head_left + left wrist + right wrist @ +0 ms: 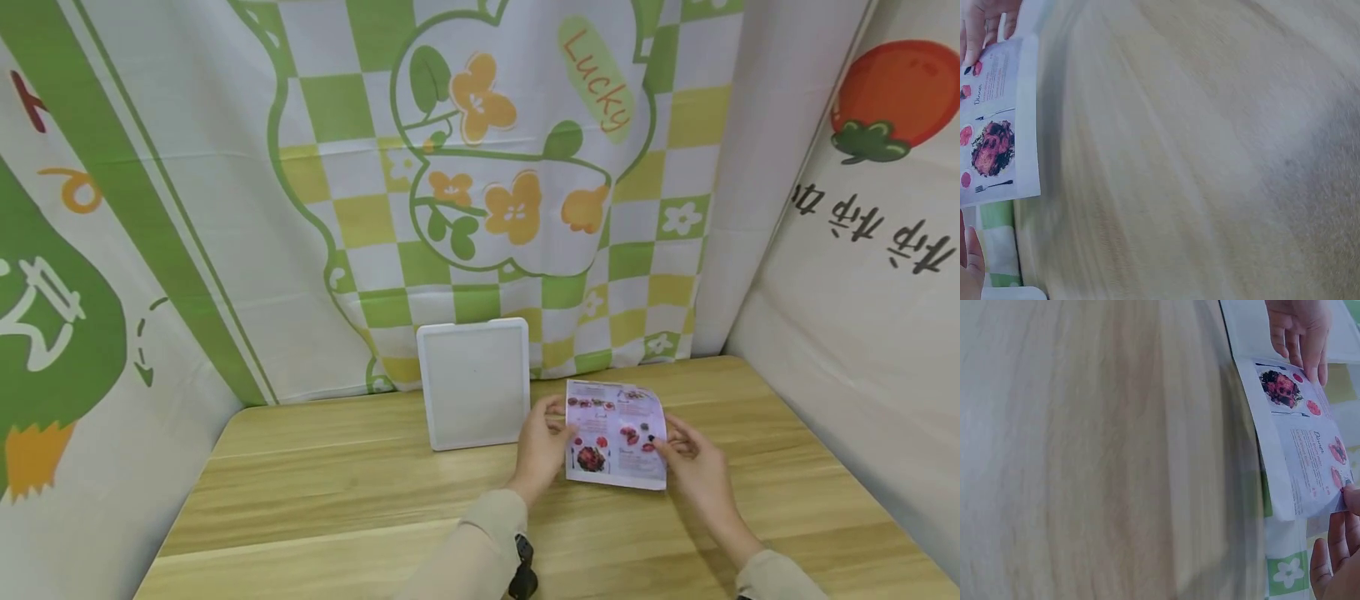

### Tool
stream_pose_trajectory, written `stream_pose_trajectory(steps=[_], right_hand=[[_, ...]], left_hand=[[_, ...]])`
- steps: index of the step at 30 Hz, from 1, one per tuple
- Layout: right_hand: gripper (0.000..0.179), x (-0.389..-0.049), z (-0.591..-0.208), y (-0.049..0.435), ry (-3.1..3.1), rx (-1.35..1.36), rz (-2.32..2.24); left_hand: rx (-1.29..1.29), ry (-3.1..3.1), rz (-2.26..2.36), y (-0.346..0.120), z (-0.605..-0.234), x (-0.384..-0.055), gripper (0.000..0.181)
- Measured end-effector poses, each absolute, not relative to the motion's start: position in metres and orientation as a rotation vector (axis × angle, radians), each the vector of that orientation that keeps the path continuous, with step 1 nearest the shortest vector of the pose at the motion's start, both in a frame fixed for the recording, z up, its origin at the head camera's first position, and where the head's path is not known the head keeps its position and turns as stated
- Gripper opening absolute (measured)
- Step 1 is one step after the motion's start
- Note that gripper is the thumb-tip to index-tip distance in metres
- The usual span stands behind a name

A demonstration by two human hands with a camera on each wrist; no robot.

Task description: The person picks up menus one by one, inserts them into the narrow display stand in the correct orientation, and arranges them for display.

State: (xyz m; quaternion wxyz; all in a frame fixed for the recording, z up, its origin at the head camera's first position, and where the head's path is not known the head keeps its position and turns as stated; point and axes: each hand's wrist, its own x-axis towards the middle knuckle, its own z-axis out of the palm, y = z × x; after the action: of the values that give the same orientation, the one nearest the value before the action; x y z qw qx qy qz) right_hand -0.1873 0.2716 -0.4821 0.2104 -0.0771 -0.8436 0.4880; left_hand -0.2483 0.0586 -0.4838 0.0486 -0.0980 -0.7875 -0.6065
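A printed menu sheet (pixel 617 437) with food pictures and small text is held up over the table, its top right corner curling. My left hand (pixel 542 446) pinches its left edge, and my right hand (pixel 697 467) pinches the right edge between thumb and fingers. In the left wrist view the sheet (pixel 997 125) shows a plate of food, forks and the word Dinner. The right wrist view has the sheet (pixel 1297 437) between the left hand (pixel 1300 331) above and the right hand (pixel 1341 550) below.
A white-framed blank board (pixel 476 383) leans upright at the back of the wooden table (pixel 322 500), just left of my left hand. Behind hangs a green and yellow checked curtain (pixel 330 108). White printed cloth walls (pixel 847 317) flank the table.
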Motion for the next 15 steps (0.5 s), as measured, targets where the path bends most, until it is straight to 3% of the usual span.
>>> stream_pose_trajectory(steps=[15], right_hand=[[0.041, -0.177, -0.453, 0.254, -2.27, -0.427, 1.58]], left_hand=[[-0.299, -2.177, -2.053, 0.039, -0.452, -0.243, 0.04]])
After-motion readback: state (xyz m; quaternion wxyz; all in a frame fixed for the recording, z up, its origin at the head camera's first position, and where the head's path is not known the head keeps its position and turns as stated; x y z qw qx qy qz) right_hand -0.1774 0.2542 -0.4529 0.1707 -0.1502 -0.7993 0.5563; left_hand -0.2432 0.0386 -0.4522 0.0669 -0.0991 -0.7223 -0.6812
